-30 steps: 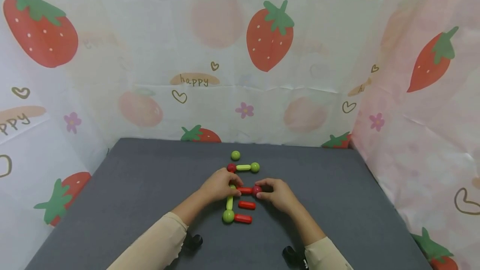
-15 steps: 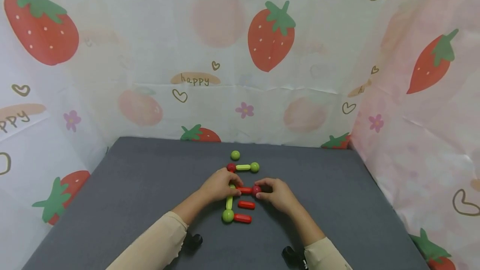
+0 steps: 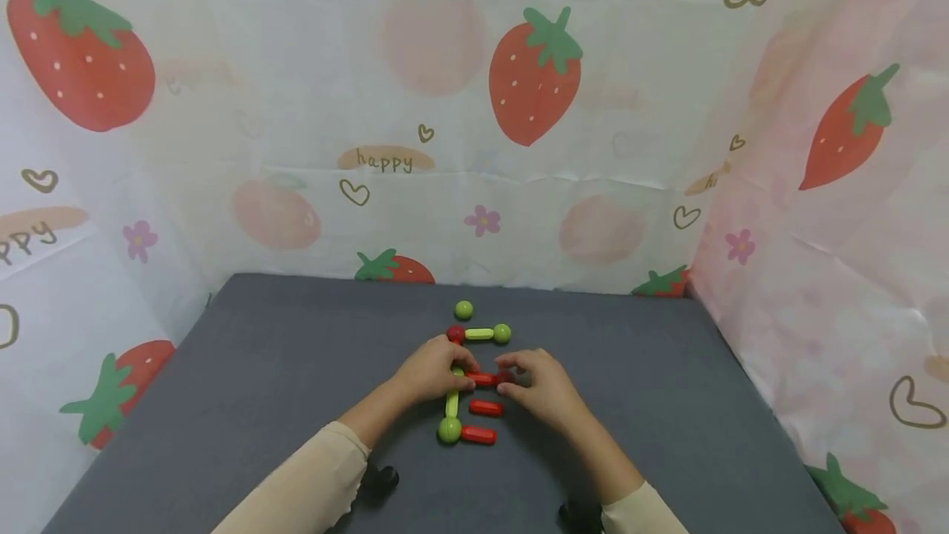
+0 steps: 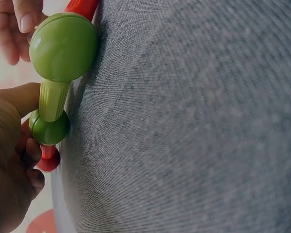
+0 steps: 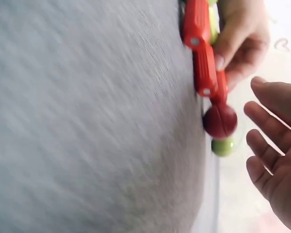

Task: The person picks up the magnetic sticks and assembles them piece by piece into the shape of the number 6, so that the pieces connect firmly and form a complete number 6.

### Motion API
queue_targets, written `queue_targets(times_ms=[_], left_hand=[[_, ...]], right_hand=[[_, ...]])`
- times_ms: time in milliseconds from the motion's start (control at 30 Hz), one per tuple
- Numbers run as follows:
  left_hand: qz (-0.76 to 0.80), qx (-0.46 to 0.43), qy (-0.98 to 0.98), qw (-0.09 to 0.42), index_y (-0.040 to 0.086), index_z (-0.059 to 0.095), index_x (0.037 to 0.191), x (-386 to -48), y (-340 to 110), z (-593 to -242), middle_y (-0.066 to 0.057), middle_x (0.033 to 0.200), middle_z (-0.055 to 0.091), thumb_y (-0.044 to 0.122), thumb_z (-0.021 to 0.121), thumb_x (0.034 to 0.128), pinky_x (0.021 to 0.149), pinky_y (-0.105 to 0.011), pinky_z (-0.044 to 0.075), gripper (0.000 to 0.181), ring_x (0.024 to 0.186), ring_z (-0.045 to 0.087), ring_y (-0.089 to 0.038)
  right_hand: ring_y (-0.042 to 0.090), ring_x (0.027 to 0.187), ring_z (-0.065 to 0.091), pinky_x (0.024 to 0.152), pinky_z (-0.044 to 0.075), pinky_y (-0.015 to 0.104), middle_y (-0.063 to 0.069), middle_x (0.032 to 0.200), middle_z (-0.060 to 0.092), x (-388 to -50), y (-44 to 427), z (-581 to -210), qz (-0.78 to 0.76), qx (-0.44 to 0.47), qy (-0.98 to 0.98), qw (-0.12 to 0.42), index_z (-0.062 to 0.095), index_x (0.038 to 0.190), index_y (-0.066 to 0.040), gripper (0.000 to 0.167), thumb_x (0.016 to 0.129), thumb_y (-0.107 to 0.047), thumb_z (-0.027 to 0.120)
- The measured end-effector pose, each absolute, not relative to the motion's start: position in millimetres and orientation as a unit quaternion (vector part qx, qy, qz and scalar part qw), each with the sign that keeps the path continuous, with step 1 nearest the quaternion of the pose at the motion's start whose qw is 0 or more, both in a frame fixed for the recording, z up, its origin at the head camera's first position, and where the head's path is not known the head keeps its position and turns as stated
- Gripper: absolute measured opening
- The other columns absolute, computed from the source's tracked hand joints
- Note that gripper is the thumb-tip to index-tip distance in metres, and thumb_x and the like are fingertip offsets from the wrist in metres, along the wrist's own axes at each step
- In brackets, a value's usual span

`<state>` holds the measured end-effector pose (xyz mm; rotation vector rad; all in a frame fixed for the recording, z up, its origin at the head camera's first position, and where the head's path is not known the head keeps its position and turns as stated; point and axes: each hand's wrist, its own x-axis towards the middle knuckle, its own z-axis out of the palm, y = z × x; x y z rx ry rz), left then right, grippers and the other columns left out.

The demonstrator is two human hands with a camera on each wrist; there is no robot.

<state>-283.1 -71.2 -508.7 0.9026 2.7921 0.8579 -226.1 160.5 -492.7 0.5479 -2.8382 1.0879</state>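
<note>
Magnetic balls and rods form a figure on the dark table. In the head view my left hand [image 3: 430, 371] pinches the middle green ball [image 3: 457, 371], where a red rod [image 3: 482, 379] and a yellow-green rod [image 3: 452, 404] meet. That red rod runs right to a dark red ball [image 3: 504, 377]. My right hand [image 5: 281, 145], fingers spread, is beside the dark red ball and apart from it in the right wrist view. Below, the near green ball [image 4: 63, 47] carries another red rod [image 3: 478, 435]. A separate red rod [image 3: 485, 409] lies between the two red arms.
Farther back, a red ball [image 3: 455, 334] joins a yellow-green rod [image 3: 479, 334] ending in a green ball [image 3: 502, 333]. Another green ball [image 3: 464, 310] lies alone behind them. The grey tabletop [image 3: 296, 353] meets a strawberry-print cloth [image 3: 437, 221] at its back and sides.
My right hand has let go of the dark red ball and its fingers have opened away from it. My left hand keeps its pinch in the same place.
</note>
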Motion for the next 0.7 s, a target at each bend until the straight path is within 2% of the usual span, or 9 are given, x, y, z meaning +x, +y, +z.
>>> queue_targets(times_ms=[200, 700], left_hand=[[0.281, 0.289, 0.915, 0.035, 0.027, 0.081, 0.1, -281, -72, -508, 0.015, 0.093, 0.073, 0.028, 0.083, 0.0874, 0.084, -0.036, 0.049, 0.013, 0.094, 0.058, -0.013], [0.282, 0.283, 0.916, 0.033, 0.028, 0.081, 0.099, -282, -74, -514, 0.016, 0.092, 0.072, 0.029, 0.083, 0.0874, 0.086, -0.037, 0.049, 0.012, 0.095, 0.058, -0.013]], right_hand=[[0.014, 0.097, 0.057, 0.086, 0.05, 0.038, -0.006, 0.104, 0.072, -217, 149, -497, 0.331, 0.207, -0.921, 0.014, 0.077, 0.117, -0.017, 0.031, 0.087, -0.02, 0.083], [0.012, 0.088, 0.056, 0.079, 0.048, 0.034, -0.008, 0.095, 0.071, -208, 140, -507, 0.289, 0.209, -0.934, 0.011, 0.079, 0.105, -0.017, 0.024, 0.083, -0.024, 0.086]])
